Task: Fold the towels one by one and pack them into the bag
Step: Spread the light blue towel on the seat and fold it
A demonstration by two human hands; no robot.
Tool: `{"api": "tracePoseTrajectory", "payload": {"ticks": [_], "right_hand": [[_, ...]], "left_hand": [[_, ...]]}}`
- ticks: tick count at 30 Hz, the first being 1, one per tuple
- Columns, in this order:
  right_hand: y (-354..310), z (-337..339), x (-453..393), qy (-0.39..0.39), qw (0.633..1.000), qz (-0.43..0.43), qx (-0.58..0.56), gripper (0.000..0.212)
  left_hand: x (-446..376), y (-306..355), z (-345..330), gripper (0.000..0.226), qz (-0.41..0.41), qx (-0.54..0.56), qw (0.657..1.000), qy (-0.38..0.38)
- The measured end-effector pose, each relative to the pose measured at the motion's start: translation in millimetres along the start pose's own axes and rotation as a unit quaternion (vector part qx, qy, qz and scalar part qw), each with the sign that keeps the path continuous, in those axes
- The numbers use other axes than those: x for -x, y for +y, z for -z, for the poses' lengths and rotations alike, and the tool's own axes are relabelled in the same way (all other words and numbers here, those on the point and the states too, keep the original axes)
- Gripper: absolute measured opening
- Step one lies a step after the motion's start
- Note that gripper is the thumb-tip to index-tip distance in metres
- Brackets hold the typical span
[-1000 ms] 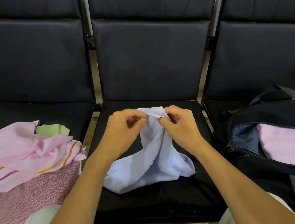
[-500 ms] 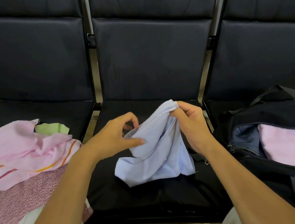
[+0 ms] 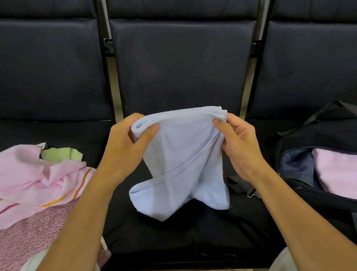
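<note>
On the left seat (image 3: 42, 136) lies a loose heap: a pink towel (image 3: 18, 180) with orange and red stripes on top, a green cloth (image 3: 61, 154) poking out behind it, and a speckled mauve cloth (image 3: 23, 244) under it, reaching the seat's front edge.

My left hand (image 3: 124, 149) has its grip closed on the top left corner of the blue towel (image 3: 183, 160), thumb in front and fingers curled behind. The towel hangs doubled between my hands above the middle seat (image 3: 176, 239), its folded top edge stretched level, its lower ends drooping onto the cushion near the middle. My right hand (image 3: 239, 147) has its grip closed on the top right corner, thumb pinching the layered edge against the fingers.

Just beside the right wrist a strap buckle (image 3: 247, 191) lies on the middle seat's right edge. On the right seat stands the dark bag (image 3: 324, 137), unzipped, with a folded pink towel (image 3: 353, 175) inside.
</note>
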State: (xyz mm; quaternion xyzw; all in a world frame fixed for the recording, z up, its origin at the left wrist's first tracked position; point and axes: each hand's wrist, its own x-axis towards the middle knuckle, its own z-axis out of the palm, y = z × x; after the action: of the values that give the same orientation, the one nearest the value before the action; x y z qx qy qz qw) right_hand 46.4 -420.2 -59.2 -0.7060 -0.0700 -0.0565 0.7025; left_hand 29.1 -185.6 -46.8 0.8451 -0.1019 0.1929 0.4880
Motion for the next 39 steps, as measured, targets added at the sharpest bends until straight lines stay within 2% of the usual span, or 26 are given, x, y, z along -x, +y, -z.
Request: {"api": "tracePoseTrajectory", "payload": {"ticks": [6, 12, 15, 18, 21, 24, 26, 28, 30, 32, 34, 35, 39], "right_hand": [[-7, -5, 3, -0.027, 0.998, -0.032, -0.041, 0.027], [-16, -9, 6, -0.068, 0.991, -0.073, -0.089, 0.026], [-16, -11, 7, -0.087, 0.984, -0.110, -0.114, 0.027], [-16, -15, 7, -0.105, 0.972, -0.169, -0.126, 0.031], [-18, -17, 12, -0.167, 0.939, -0.247, -0.172, 0.042], [-16, -23, 18, -0.236, 0.909, -0.285, -0.190, 0.030], [-13, -27, 21, -0.268, 0.905, -0.289, -0.163, 0.021], [-10, -30, 21, -0.267, 0.909, -0.282, -0.149, 0.024], [-9, -31, 20, -0.248, 0.916, -0.275, -0.156, 0.033], [-10, -30, 19, -0.227, 0.921, -0.269, -0.169, 0.042], [-12, -29, 18, -0.195, 0.923, -0.270, -0.195, 0.036], [-13, -28, 17, -0.178, 0.924, -0.271, -0.206, 0.031], [-12, -25, 14, -0.123, 0.933, -0.268, -0.205, 0.026]], "left_hand": [[1, 17, -4, 0.021, -0.028, 0.030, 0.995, 0.091], [-2, 29, 1, 0.010, -0.060, 0.048, 0.987, 0.142], [-2, 28, -1, 0.011, -0.018, 0.081, 0.986, 0.142], [-1, 24, -6, 0.021, 0.054, 0.111, 0.981, 0.151], [1, 22, -13, 0.032, 0.135, 0.151, 0.966, 0.158], [4, 22, -14, 0.034, 0.197, 0.187, 0.952, 0.138], [6, 22, -9, 0.035, 0.228, 0.215, 0.942, 0.119], [1, 16, -1, 0.039, 0.273, 0.238, 0.928, 0.091], [-7, 10, 2, 0.038, 0.362, 0.223, 0.902, 0.076], [-10, 6, 5, 0.029, 0.446, 0.295, 0.843, 0.055], [0, 6, 5, 0.030, 0.474, 0.428, 0.770, 0.000], [5, 6, 5, 0.035, 0.476, 0.466, 0.746, -0.010], [12, 12, -2, 0.042, 0.443, 0.491, 0.744, -0.097]]}}
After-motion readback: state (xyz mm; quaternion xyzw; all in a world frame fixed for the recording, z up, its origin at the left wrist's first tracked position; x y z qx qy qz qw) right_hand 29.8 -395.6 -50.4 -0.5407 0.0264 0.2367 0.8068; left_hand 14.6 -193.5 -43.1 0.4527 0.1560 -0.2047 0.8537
